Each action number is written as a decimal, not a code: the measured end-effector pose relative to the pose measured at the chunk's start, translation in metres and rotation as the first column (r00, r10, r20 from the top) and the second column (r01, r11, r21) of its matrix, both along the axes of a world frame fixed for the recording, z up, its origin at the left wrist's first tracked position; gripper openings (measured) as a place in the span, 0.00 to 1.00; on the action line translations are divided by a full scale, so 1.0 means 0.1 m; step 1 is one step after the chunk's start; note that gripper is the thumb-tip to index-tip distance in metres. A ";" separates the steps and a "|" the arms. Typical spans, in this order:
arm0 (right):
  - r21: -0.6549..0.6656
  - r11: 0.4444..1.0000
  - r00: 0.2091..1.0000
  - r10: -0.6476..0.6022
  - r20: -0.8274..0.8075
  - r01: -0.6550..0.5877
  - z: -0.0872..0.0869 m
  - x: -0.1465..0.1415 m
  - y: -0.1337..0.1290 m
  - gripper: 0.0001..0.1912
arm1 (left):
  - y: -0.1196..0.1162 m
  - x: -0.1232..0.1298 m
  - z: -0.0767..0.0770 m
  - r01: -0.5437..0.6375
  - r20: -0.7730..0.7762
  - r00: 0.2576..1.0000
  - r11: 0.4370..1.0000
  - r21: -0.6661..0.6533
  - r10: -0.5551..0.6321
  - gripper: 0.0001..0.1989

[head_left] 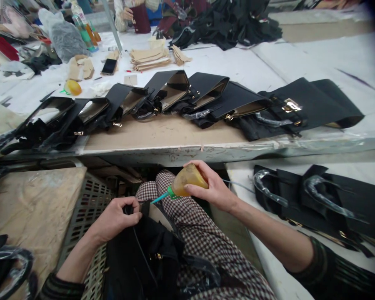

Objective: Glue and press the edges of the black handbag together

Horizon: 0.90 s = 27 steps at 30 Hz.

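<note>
Over checked trousers [206, 233], the left hand [121, 216] pinches the soft black bag [126, 258]; the right hand [214, 187], gripping the amber plastic bottle [189, 179], should steady its thin teal nozzle [160, 197].

Beyond the bottle [191, 181], the bare bench strip [165, 130] leaves passage until black bags [207, 83] block it

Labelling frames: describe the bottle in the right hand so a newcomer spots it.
Below the edge of the white table, find checkered trousers. Over them, the right hand grips a tilted amber bottle, its teal nozzle aimed at the black bag. The similar yellow bottle lies on the table; this one is held.
</note>
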State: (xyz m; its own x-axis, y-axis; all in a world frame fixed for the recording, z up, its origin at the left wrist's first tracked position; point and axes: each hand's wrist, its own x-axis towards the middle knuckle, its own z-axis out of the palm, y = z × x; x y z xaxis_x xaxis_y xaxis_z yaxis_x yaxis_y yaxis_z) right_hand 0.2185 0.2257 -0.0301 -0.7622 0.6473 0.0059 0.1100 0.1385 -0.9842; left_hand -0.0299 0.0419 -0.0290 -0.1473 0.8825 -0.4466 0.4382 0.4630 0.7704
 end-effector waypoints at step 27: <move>-0.389 0.918 0.987 -0.015 0.160 0.077 0.12 -0.07 0.28 0.21 | 0.19 0.27 0.12 0.095 -0.279 0.955 0.995 -0.019 -0.096 0.08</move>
